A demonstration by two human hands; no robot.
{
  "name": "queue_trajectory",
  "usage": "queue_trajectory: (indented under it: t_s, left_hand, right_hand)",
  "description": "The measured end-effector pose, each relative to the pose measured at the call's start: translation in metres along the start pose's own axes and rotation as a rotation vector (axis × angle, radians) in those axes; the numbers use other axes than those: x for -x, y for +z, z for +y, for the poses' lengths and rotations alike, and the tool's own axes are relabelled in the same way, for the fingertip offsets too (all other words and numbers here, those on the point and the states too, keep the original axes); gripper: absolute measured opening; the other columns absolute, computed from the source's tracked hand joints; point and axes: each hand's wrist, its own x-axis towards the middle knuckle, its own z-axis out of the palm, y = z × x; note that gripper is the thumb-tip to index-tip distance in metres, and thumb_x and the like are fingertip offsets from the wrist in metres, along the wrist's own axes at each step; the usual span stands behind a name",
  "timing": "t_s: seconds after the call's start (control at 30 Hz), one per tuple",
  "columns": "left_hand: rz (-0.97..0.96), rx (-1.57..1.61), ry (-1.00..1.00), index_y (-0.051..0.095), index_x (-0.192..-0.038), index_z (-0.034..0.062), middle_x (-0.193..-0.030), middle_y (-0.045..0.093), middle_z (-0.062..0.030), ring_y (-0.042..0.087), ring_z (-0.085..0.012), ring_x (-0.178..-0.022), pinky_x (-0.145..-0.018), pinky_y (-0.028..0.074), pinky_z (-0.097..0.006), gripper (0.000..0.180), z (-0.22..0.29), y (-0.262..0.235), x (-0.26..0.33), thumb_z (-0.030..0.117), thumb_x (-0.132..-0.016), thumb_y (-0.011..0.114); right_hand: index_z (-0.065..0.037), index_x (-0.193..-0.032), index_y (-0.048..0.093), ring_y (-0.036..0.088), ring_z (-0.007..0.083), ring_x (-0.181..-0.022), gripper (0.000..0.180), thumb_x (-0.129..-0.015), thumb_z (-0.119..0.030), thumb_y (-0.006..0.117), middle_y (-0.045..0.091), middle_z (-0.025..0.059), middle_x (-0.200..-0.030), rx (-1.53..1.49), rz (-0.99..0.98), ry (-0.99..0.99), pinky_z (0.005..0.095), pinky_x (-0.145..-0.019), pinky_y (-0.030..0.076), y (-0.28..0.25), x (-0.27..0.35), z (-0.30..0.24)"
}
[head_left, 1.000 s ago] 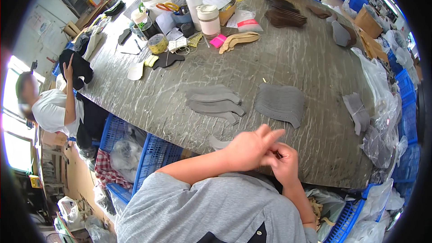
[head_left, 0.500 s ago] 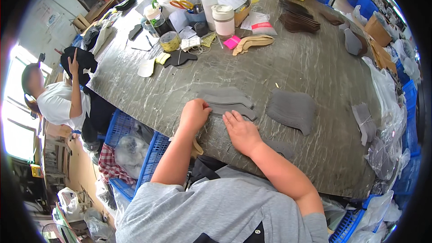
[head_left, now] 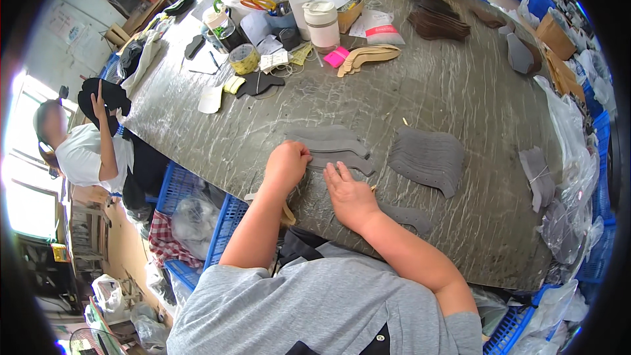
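Curved dark-grey cut pieces, flat like shoe-upper parts, lie in a small overlapping group before me. My left hand has its thumb and fingers pinched at the left end of the lowest piece. Just right of it, my right hand rests with fingers stretched out, their tips at that piece's lower edge. A small tan tip shows beside the right hand; what it belongs to is hidden. Another grey piece lies by my right wrist. To the right sits a fanned stack of grey pieces.
A tied grey bundle lies near the table's right edge. Farther off stand a white flask, a lidded cup, a tape roll, beige pieces and brown stacks. Blue crates flank the table. Other people work around it.
My right hand has shifted slightly down, its fingers a little more spread, and a tan tip now shows beside it. The left hand keeps its pinch. The person at left has moved the black material.
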Motion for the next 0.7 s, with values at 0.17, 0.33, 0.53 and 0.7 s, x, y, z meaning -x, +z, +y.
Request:
queue_trajectory:
  t_s: [0.17,0.33,0.53,0.7]
  left_hand:
    - [-0.033,-0.323,0.054,0.061,-0.092,0.0014,-0.097,0.062,-0.018,0.064,-0.0359,-0.091,-0.077,0.053,-0.041,0.013,0.014,0.01,0.009,0.01,-0.083,0.064]
    - [-0.078,-0.547,0.186,0.054,-0.096,-0.0011,-0.098,0.061,-0.0222,0.064,-0.0393,-0.092,-0.078,0.053,-0.044,0.015,0.018,0.014,0.02,0.01,-0.088,0.058]
    - [-0.294,-0.248,0.042,0.062,-0.091,-0.0017,-0.089,0.068,-0.0236,0.066,-0.0403,-0.086,-0.076,0.051,-0.048,0.018,0.034,-0.025,0.008,0.016,-0.086,0.061]
    - [-0.394,-0.127,0.099,0.067,-0.084,-0.0036,-0.069,0.067,-0.0168,0.067,-0.0304,-0.062,-0.063,0.051,-0.039,0.019,-0.004,-0.019,-0.028,0.015,-0.084,0.063]
  right_hand:
    - [0.004,-0.135,0.048,0.046,0.0351,-0.132,0.051,-0.086,-0.008,0.049,0.044,0.0178,-0.144,-0.027,-0.001,0.007,0.038,-0.08,0.058,0.0,-0.003,-0.003]
    - [0.006,-0.134,0.048,0.047,0.0373,-0.131,0.049,-0.087,-0.007,0.048,0.044,0.0202,-0.143,-0.112,-0.023,0.041,0.039,-0.082,0.058,0.0,-0.008,-0.006]
    - [0.01,-0.128,0.048,0.05,0.0383,-0.128,0.045,-0.086,-0.008,0.052,0.05,0.023,-0.135,-0.114,0.05,0.046,0.0393,-0.08,0.059,0.004,-0.006,-0.004]
    - [0.008,-0.13,0.047,0.049,0.0339,-0.128,0.049,-0.085,-0.009,0.055,0.05,0.0203,-0.135,-0.064,0.038,0.026,0.035,-0.083,0.057,-0.004,-0.004,-0.004]
